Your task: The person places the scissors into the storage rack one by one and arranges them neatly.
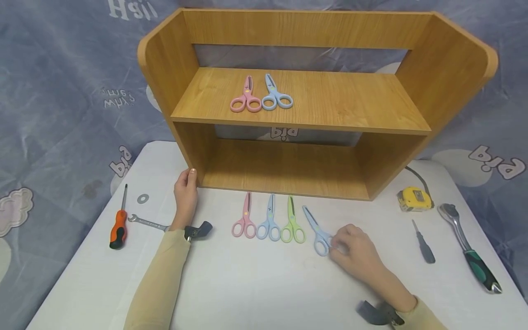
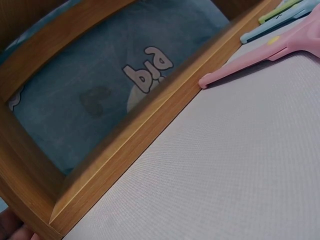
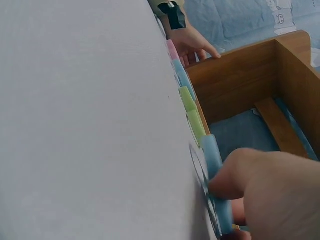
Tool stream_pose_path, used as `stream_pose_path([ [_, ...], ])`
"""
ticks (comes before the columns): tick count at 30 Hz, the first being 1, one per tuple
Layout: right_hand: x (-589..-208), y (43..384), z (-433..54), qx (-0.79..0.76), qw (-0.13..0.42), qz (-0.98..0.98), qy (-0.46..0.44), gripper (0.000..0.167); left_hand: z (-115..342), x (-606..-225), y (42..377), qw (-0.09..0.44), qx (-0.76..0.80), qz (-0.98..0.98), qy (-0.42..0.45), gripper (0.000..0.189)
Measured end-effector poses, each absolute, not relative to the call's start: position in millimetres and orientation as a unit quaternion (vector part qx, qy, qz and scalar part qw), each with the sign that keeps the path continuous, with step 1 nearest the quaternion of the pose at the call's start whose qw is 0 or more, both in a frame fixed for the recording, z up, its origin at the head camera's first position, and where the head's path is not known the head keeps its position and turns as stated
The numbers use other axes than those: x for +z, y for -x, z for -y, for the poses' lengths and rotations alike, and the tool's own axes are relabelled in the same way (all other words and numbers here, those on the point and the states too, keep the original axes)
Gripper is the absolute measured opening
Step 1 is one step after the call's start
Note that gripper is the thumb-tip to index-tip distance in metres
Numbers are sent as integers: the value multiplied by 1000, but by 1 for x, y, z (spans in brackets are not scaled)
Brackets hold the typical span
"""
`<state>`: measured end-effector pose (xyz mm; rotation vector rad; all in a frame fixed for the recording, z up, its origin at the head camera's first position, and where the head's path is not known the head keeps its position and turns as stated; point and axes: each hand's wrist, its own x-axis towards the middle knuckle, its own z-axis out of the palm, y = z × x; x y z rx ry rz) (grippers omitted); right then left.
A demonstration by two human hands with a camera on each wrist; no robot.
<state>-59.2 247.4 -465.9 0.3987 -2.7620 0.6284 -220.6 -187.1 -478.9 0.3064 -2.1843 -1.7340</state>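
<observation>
My right hand pinches one handle loop of the tilted blue scissors on the white table; in the right wrist view my thumb lies against the blue handle. To their left lie green scissors, another blue pair and pink scissors, side by side with tips toward the shelf. My left hand rests against the lower left corner of the wooden shelf, thumb along its edge; most fingers are hidden from the left wrist view. Pink scissors and blue scissors lie on the upper board.
At left lie an orange screwdriver, a washer and a wrench, partly under my left wrist. A yellow tape measure, small screwdriver and ratchet lie at right. Patterned cloth hangs behind.
</observation>
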Motion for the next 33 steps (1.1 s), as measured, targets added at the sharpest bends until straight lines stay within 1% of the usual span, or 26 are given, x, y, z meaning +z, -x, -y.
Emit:
stream_pose_path([
  [4, -467, 58, -247, 248, 126, 954, -112, 24, 187, -478, 220, 167, -610, 767, -109, 50],
  [6, -465, 58, -248, 289, 99, 949, -78, 24, 188, -478, 220, 167, -611, 766, -107, 50],
  [8, -462, 58, -249, 338, 68, 938, -39, 20, 188, -479, 221, 168, -613, 765, -105, 51],
  [12, -454, 60, -253, 434, -13, 900, 20, 3, 189, -481, 223, 169, -613, 766, -102, 52],
  [13, -452, 61, -254, 460, -34, 887, 25, 4, 189, -481, 223, 169, -613, 765, -102, 52],
  [16, -450, 63, -258, 519, -94, 849, 34, 19, 189, -481, 223, 168, -616, 762, -104, 51],
  [20, -451, 65, -267, 572, -155, 805, 7, 32, 188, -481, 222, 169, -618, 761, -103, 51],
  [22, -453, 65, -274, 623, -201, 755, -28, 34, 187, -481, 221, 171, -618, 761, -103, 50],
  [25, -455, 67, -284, 714, -292, 629, -99, 47, 186, -481, 221, 166, -618, 761, -104, 49],
  [27, -450, 68, -286, 742, -337, 563, -139, 57, 185, -481, 221, 163, -617, 763, -104, 49],
  [28, -445, 68, -286, 741, -341, 557, -158, 59, 186, -481, 221, 163, -617, 763, -104, 49],
  [29, -437, 67, -284, 730, -328, 572, -179, 59, 186, -480, 221, 164, -617, 763, -104, 49],
  [31, -414, 66, -279, 688, -279, 635, -216, 56, 187, -480, 221, 165, -615, 764, -106, 50],
  [33, -385, 65, -274, 631, -212, 698, -265, 54, 188, -480, 221, 170, -616, 762, -107, 49],
])
